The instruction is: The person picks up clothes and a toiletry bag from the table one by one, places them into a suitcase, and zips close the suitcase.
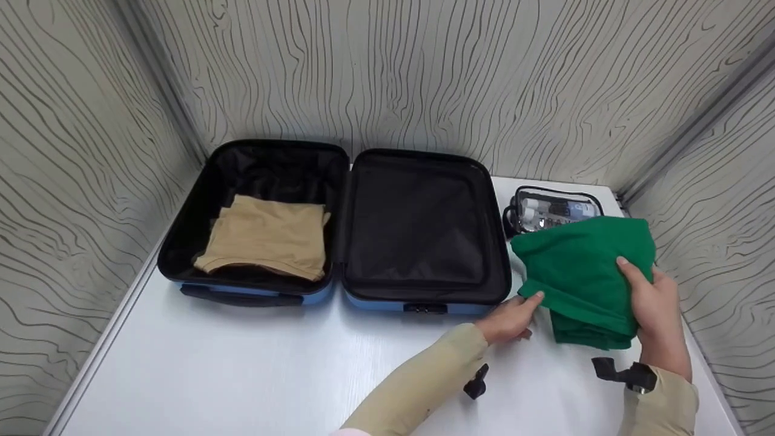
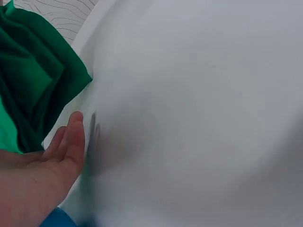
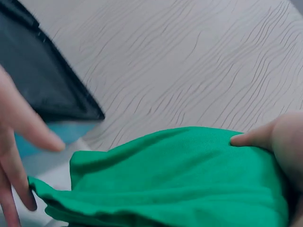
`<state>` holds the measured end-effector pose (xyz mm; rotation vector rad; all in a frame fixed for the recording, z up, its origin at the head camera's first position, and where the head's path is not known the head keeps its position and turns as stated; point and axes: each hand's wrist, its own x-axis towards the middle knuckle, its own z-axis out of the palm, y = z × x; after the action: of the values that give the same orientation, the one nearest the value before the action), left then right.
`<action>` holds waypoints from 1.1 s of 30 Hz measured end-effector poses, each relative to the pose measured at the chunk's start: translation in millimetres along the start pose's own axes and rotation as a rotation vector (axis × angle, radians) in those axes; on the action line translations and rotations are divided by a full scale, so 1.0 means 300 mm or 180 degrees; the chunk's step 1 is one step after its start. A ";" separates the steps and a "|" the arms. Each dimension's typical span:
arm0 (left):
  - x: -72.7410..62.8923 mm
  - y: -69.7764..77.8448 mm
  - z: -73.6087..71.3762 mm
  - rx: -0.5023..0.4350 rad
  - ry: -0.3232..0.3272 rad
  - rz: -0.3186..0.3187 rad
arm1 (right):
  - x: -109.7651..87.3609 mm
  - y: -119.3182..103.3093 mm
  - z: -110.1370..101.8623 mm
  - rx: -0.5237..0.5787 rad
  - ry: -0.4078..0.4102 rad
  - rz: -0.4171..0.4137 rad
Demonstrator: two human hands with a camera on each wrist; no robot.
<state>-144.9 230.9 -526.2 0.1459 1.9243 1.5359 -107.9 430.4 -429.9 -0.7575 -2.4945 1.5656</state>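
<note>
My right hand (image 1: 657, 300) holds a folded green garment (image 1: 584, 272) by its right side, thumb on top and the other fingers hidden beneath. In the right wrist view the garment (image 3: 180, 179) sags in layers toward the left. My left hand (image 1: 511, 318) is at the garment's lower left corner, fingers extended. Seen from the left wrist, that hand (image 2: 52, 175) has its palm turned up beside the hanging folds.
An open blue suitcase (image 1: 424, 227) with black lining lies at the back of the white table (image 1: 230, 369). Its left half contains a folded tan garment (image 1: 269, 236). Partly behind the green garment is a clear pouch (image 1: 557, 206) with small bottles. Patterned panels surround the table.
</note>
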 end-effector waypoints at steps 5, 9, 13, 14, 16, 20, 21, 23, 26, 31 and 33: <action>-0.005 0.027 0.013 -0.0275 0.0055 0.0036 | -0.043 -0.052 -0.008 0.0541 0.0134 -0.0154; -0.016 0.061 0.026 -0.0388 0.0184 0.0139 | -0.075 -0.085 -0.021 0.1087 0.0202 -0.0318; -0.026 0.095 0.031 -0.0463 0.0217 0.0382 | -0.101 -0.118 -0.032 0.1387 0.0276 -0.0478; -0.027 0.104 0.029 -0.0490 0.0196 0.0450 | -0.106 -0.127 -0.033 0.1452 0.0299 -0.0515; -0.028 0.122 0.022 -0.0632 0.0134 0.0593 | -0.118 -0.142 -0.035 0.1535 0.0339 -0.0577; -0.026 0.158 -0.002 -0.1002 0.0019 0.0823 | -0.142 -0.170 -0.035 0.1602 0.0480 -0.0619; -0.027 0.166 -0.009 -0.1071 0.0007 0.0862 | -0.147 -0.176 -0.034 0.1601 0.0512 -0.0619; -0.029 0.179 -0.023 -0.1152 -0.0001 0.0928 | -0.158 -0.185 -0.033 0.1584 0.0556 -0.0619; -0.032 0.190 -0.044 -0.1294 -0.0026 0.0981 | -0.169 -0.195 -0.029 0.1545 0.0600 -0.0647; -0.039 0.194 -0.084 -0.1733 -0.0184 0.0976 | -0.178 -0.199 -0.022 0.1587 0.0703 -0.0699; -0.040 0.195 -0.100 -0.1893 -0.0199 0.0959 | -0.179 -0.200 -0.024 0.1635 0.0731 -0.0680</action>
<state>-170.2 218.1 -465.5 0.2241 1.3658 2.2075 -79.9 390.7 -365.3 -0.5337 -1.8248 1.8031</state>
